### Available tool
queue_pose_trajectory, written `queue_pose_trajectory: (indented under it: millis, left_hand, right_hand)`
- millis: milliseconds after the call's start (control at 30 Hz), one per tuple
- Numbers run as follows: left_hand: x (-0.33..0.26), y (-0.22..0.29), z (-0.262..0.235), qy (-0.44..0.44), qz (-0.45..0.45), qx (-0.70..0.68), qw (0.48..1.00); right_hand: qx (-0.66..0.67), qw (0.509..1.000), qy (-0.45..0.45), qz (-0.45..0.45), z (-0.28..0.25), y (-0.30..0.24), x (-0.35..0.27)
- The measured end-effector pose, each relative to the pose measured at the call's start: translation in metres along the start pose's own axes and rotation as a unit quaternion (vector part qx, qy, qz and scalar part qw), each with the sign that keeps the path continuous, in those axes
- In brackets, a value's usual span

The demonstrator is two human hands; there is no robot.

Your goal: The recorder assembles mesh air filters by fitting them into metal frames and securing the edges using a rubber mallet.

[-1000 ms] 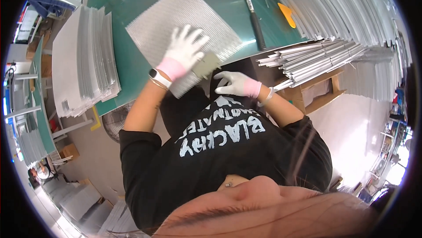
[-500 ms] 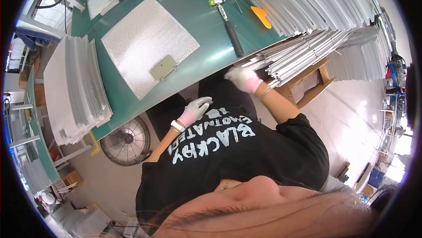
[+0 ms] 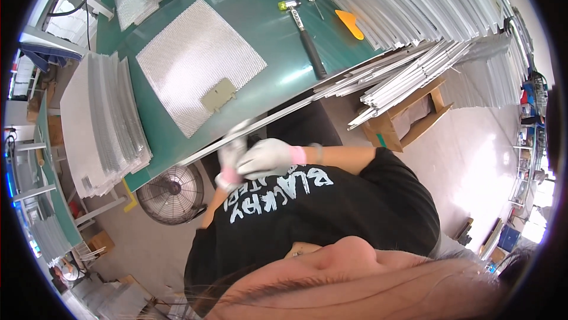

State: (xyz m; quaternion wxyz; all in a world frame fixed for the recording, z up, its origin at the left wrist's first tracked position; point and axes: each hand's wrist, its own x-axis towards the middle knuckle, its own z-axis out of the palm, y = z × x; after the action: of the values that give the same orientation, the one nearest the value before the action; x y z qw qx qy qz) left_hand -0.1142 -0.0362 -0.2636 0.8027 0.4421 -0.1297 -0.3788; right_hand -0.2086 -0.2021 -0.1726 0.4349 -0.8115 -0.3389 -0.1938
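Observation:
My left hand (image 3: pixel 231 153), in a white glove with a pink cuff, is blurred and closed around a long thin metal strip (image 3: pixel 290 109) that runs along the front edge of the green table (image 3: pixel 284 65). My right hand (image 3: pixel 266 157), gloved the same way, sits right beside it at my chest with its fingers curled; its hold on the strip is unclear. A square sheet of silver mesh (image 3: pixel 192 74) lies on the table with a small tan block (image 3: pixel 219 94) on its near corner.
A hammer (image 3: pixel 305 30), an orange scraper (image 3: pixel 349 23) and a small hand tool lie at the table's far side. Metal strips (image 3: pixel 414 71) are piled on a wooden stand (image 3: pixel 408 122) to the right. Stacked mesh sheets (image 3: pixel 100 125) stand left, a floor fan (image 3: pixel 168 193) below.
My right hand has come back from the strip pile on the right to my chest. The left hand has risen to the table edge, and a long strip now lies across in front of me.

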Motion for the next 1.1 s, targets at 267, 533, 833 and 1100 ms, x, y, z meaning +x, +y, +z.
queue_pose_trajectory:
  millis: [267,533,833,1100]
  left_hand:
    - [-0.124,0.250,-0.015,0.127,0.507,-0.160,0.837]
    - [-0.094,0.239,0.003,0.402,0.468,0.286,0.733]
    - [-0.050,0.081,0.054,0.057,0.239,0.115,0.962]
    - [-0.064,0.072,0.069,0.330,0.370,0.617,0.611]
  right_hand:
    - [0.549,0.493,0.595,0.319,-0.098,-0.007,-0.090]
    - [0.321,0.608,0.702,0.185,-0.256,-0.053,-0.207]
    - [0.378,0.750,0.533,0.104,-0.213,-0.074,0.091]
    - [0.297,0.824,0.286,0.389,-0.158,0.131,0.082]
